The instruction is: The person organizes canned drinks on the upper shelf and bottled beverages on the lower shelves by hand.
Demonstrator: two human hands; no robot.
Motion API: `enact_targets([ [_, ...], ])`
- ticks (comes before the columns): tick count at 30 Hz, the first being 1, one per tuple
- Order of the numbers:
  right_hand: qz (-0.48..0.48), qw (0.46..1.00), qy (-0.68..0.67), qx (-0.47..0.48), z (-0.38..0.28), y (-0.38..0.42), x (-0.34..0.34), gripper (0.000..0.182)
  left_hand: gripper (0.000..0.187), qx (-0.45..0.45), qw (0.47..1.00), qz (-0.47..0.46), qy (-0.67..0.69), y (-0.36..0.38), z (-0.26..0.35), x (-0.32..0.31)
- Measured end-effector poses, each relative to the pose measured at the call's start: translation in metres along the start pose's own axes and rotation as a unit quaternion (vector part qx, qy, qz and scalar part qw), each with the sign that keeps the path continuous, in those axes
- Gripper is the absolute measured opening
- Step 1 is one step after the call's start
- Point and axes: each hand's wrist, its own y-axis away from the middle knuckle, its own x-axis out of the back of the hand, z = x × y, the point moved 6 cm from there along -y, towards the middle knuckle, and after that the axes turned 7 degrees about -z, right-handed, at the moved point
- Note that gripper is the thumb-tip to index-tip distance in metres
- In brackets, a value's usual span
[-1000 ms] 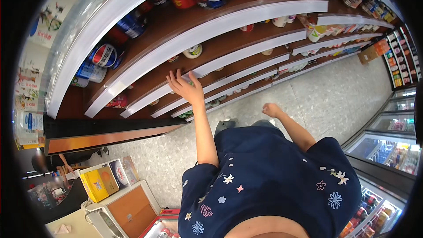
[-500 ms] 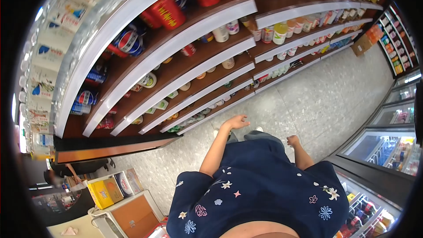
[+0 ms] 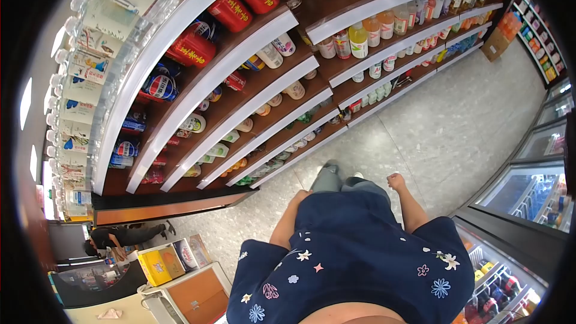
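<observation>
My left hand point(image 3: 303, 194) hangs low at my side, against the edge of my navy flowered shirt point(image 3: 360, 246); its fingers are mostly hidden behind the cloth. My right hand point(image 3: 395, 182) is out to the other side over the grey floor, its fingers curled in, and no object shows in it. Below the shirt are my grey trousers point(image 3: 326, 181). Neither hand touches the drink shelves point(image 3: 240, 54), which stand ahead and to the left with red cans point(image 3: 230, 12) and a yellow bottle point(image 3: 358, 41).
Glass-fronted coolers point(image 3: 516, 195) line the right side. A cardboard box point(image 3: 494, 44) stands at the far end of the aisle. At the lower left are a counter point(image 3: 192, 300) with a yellow box point(image 3: 154, 267) and another person point(image 3: 120, 237) in dark clothes.
My left hand has dropped back toward my shirt. My right hand has moved slightly upward in view. The shelves have shifted in view, and more of the other person shows.
</observation>
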Motion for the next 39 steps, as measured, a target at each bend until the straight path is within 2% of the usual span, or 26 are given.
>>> enact_targets([
  [3, -0.017, 0.997, 0.072, 0.016, 0.005, -0.01, -0.024, 0.029, 0.052, 0.028, 0.993, 0.106, -0.036, 0.029, 0.015, 0.013],
  [4, -0.02, 0.994, 0.109, 0.023, 0.011, -0.011, -0.029, 0.03, 0.041, 0.012, 0.99, 0.123, -0.064, 0.027, 0.015, 0.013],
  [7, -0.03, 0.985, 0.163, 0.05, 0.008, -0.007, -0.041, 0.031, 0.039, 0.025, 0.962, 0.249, -0.105, 0.036, 0.008, 0.018],
  [10, -0.04, 0.985, 0.155, 0.071, 0.009, -0.005, -0.04, 0.03, 0.044, 0.005, 0.941, 0.337, -0.007, 0.055, 0.006, 0.019],
  [13, -0.051, 0.975, 0.216, 0.032, 0.024, -0.019, -0.035, 0.029, 0.061, -0.023, 0.972, 0.157, 0.174, 0.08, 0.043, -0.001],
  [16, -0.028, 0.976, 0.211, 0.035, 0.03, -0.032, -0.026, 0.03, 0.058, -0.006, 0.991, 0.067, 0.115, 0.136, 0.101, 0.001],
  [19, -0.006, 0.974, 0.217, 0.067, 0.01, -0.027, -0.022, 0.028, 0.059, -0.032, 0.993, 0.035, 0.112, 0.126, 0.089, -0.008],
  [22, 0.001, 0.98, 0.169, 0.102, -0.005, -0.026, -0.03, 0.027, 0.059, -0.012, 0.998, 0.058, 0.037, 0.111, 0.071, -0.012],
  [25, -0.03, 0.983, 0.156, 0.091, -0.015, -0.013, -0.042, 0.026, 0.058, -0.017, 0.996, 0.086, -0.016, 0.108, 0.065, -0.015],
  [28, -0.013, 0.974, 0.198, 0.109, -0.021, 0.008, -0.049, 0.027, 0.056, -0.021, 0.991, 0.098, -0.09, 0.109, 0.075, -0.014],
  [31, -0.059, 0.967, 0.223, 0.105, -0.008, 0.009, -0.054, 0.028, 0.049, -0.033, 0.989, 0.11, -0.089, 0.108, 0.082, -0.016],
  [34, -0.045, 0.984, 0.159, 0.072, 0.017, -0.007, -0.049, 0.027, 0.039, -0.061, 0.986, 0.098, -0.122, 0.11, 0.092, -0.017],
  [37, -0.067, 0.982, 0.173, 0.034, 0.035, -0.016, -0.041, 0.025, 0.035, -0.091, 0.978, 0.128, -0.14, 0.109, 0.091, -0.018],
  [39, -0.098, 0.975, 0.197, 0.018, 0.036, -0.023, -0.038, 0.025, 0.038, -0.05, 0.983, 0.118, -0.134, 0.107, 0.087, -0.021],
])
